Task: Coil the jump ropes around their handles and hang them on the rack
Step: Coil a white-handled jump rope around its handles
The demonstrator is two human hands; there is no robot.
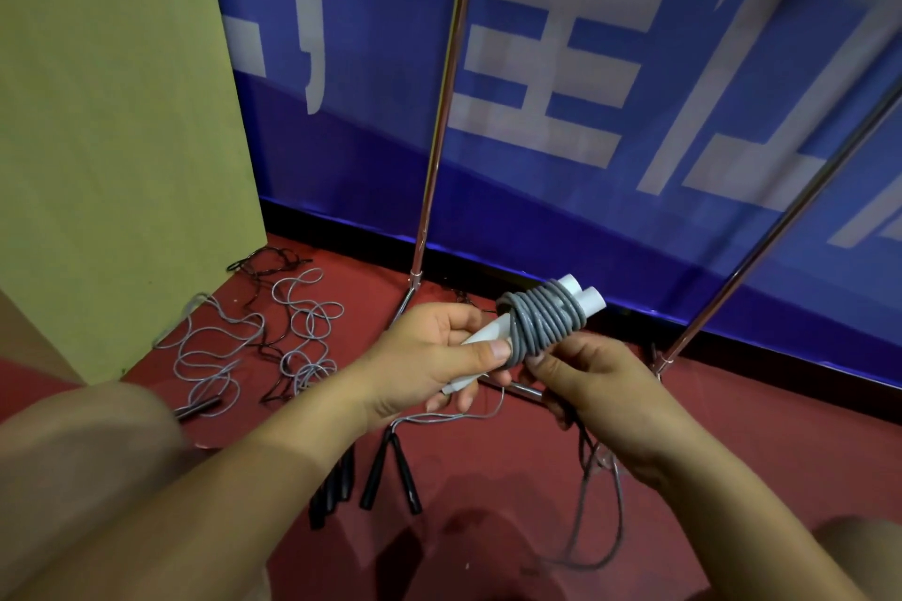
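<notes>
Hands: left, right, gripping two white handles, grey-rope-wrapped.

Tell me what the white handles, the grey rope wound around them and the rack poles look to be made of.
White handles: likely plastic, smooth and matte, evenly coloured. Grey rope: probably PVC or rubber cord, with a faint sheen and tight, even coils. Rack poles: metal, chrome or polished steel by the look, with bright mirror-like streaks along them.
</notes>
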